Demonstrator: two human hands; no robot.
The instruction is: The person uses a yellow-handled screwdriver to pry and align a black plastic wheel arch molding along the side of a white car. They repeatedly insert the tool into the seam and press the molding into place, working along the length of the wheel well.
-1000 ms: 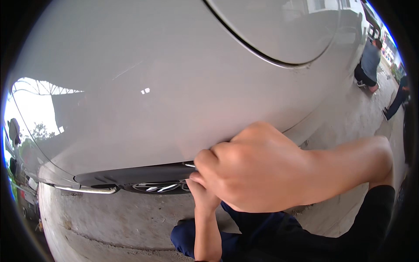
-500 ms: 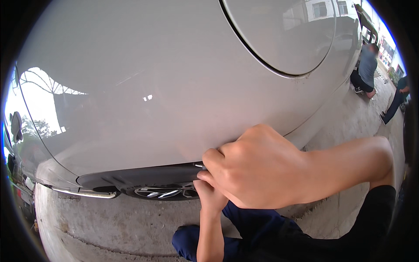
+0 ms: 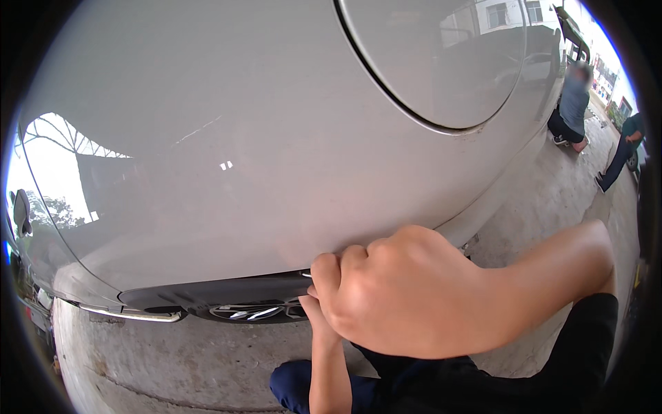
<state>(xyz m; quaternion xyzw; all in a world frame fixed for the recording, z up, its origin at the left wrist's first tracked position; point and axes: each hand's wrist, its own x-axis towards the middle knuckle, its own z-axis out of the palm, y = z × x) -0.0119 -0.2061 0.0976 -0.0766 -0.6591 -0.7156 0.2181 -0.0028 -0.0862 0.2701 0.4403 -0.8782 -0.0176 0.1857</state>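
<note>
My right hand [image 3: 407, 293] is closed, knuckles up, against the lower edge of a light grey car body panel [image 3: 262, 193], at the top of the wheel arch. A thin shiny metal bit [image 3: 307, 274] shows beside its fingertips; whether the fingers grip it cannot be made out. My left hand [image 3: 318, 319] reaches up from below to the same spot, its fingers hidden behind the right hand. The dark wheel arch trim [image 3: 207, 288] runs left from the hands, with the wheel's spoked rim [image 3: 258, 312] beneath it.
A round fuel flap [image 3: 441, 62] is set in the panel at upper right. Concrete ground [image 3: 193, 359] lies below the car. One person [image 3: 572, 107] crouches by the car's far end at right; another person [image 3: 620, 155] is at the right rim.
My right hand has shifted slightly down and left in the picture, its wrist more bent. The hands stay together at the arch edge. The view has tilted a little.
</note>
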